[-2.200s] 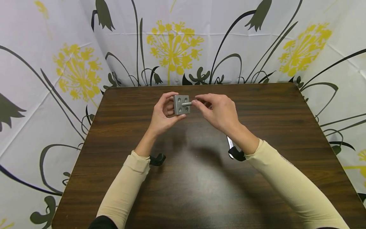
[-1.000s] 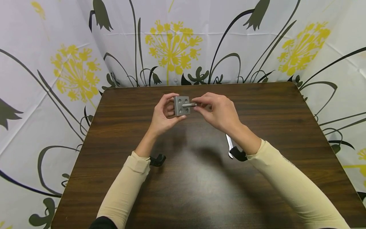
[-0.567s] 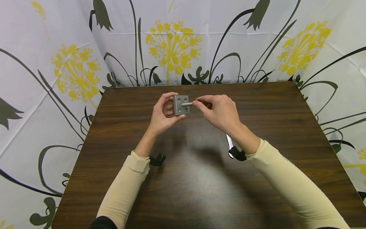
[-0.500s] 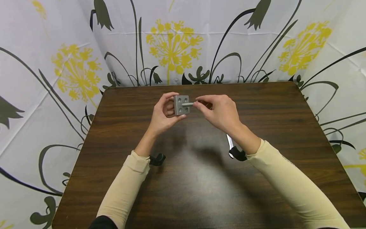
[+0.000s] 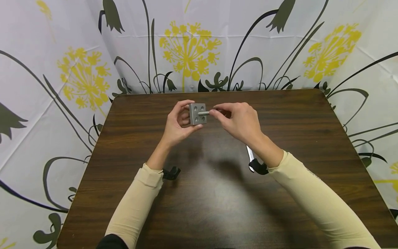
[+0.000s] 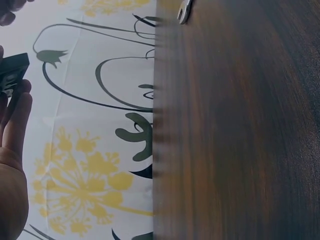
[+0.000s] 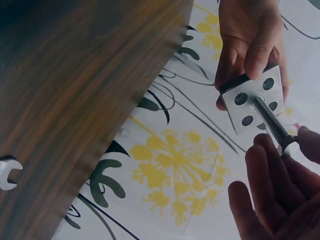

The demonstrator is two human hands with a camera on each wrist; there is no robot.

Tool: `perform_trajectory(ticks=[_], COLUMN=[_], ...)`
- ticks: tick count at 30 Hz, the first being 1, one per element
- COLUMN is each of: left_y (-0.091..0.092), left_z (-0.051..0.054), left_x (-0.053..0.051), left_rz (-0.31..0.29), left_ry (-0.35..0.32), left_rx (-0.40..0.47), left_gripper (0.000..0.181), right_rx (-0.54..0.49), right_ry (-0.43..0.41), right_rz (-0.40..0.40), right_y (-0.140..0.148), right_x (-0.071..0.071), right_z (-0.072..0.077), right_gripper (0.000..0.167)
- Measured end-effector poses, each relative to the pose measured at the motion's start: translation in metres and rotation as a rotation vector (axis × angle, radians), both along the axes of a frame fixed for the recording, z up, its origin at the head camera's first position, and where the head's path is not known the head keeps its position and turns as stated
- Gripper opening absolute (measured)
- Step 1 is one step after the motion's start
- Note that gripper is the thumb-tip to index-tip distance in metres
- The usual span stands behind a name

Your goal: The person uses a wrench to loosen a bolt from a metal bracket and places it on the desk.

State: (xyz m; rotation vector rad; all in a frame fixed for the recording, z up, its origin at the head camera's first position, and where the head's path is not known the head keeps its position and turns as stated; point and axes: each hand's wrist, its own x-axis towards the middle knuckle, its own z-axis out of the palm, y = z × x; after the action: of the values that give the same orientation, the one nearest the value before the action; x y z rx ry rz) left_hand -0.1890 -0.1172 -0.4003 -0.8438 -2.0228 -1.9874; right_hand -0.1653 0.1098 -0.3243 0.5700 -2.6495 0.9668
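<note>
Above the far part of the table, my left hand [image 5: 174, 128] grips a square grey metal block [image 5: 193, 120] by its edges, thumb below and fingers above and behind. Several round holes mark the face turned to the right. A threaded bolt [image 7: 270, 119] stands out from the middle of that face; how deep it sits in the block is hidden. My right hand [image 5: 240, 121] pinches the bolt's head [image 7: 286, 145] between thumb and fingertips, its other fingers spread beneath in the right wrist view. In the left wrist view only part of the block [image 6: 14, 67] shows.
An open-end wrench [image 5: 249, 154] lies on the dark wooden table [image 5: 211, 207], partly covered by the right forearm and the black wrist mount [image 5: 258, 167]. Behind the table hangs a white curtain [image 5: 236, 45] with flower prints. Another black mount [image 5: 171, 173] sits at the left wrist.
My right thumb and fingers have shifted on the bolt's head, from thumb below it a second ago to thumb over its end now. The left hand and block have barely moved.
</note>
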Motion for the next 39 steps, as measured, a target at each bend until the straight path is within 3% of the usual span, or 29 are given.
perform_trajectory(ticks=[3, 9, 19, 22, 30, 33, 39], left_y=[0.000, -0.001, 0.000, -0.001, 0.001, 0.003, 0.008], left_z=[-0.001, -0.003, -0.001, -0.002, -0.002, 0.006, 0.020], left_x=[0.000, -0.001, 0.000, 0.000, 0.000, 0.004, 0.012], left_rz=[0.000, 0.001, 0.008, 0.006, 0.011, 0.012, 0.014], left_ry=[-0.007, -0.010, -0.008, -0.008, -0.025, -0.021, -0.024], left_rx=[0.002, 0.007, 0.001, 0.003, 0.004, -0.006, -0.020], left_gripper=[0.077, 0.077, 0.077, 0.076, 0.078, 0.075, 0.072], right_rx=[-0.002, -0.021, -0.033, -0.047, -0.042, -0.045, -0.024], right_ry=[-0.021, 0.065, 0.000, -0.004, 0.097, 0.071, -0.056], right_rz=[0.043, 0.145, 0.014, 0.049, 0.134, 0.102, -0.021], right_y=[0.001, 0.003, 0.001, 0.002, 0.006, 0.006, 0.006], right_x=[0.000, 0.000, -0.001, -0.001, 0.000, 0.000, -0.001], right_z=[0.000, -0.003, -0.002, -0.002, -0.004, -0.002, 0.002], right_gripper=[0.025, 0.030, 0.026, 0.023, 0.026, 0.026, 0.027])
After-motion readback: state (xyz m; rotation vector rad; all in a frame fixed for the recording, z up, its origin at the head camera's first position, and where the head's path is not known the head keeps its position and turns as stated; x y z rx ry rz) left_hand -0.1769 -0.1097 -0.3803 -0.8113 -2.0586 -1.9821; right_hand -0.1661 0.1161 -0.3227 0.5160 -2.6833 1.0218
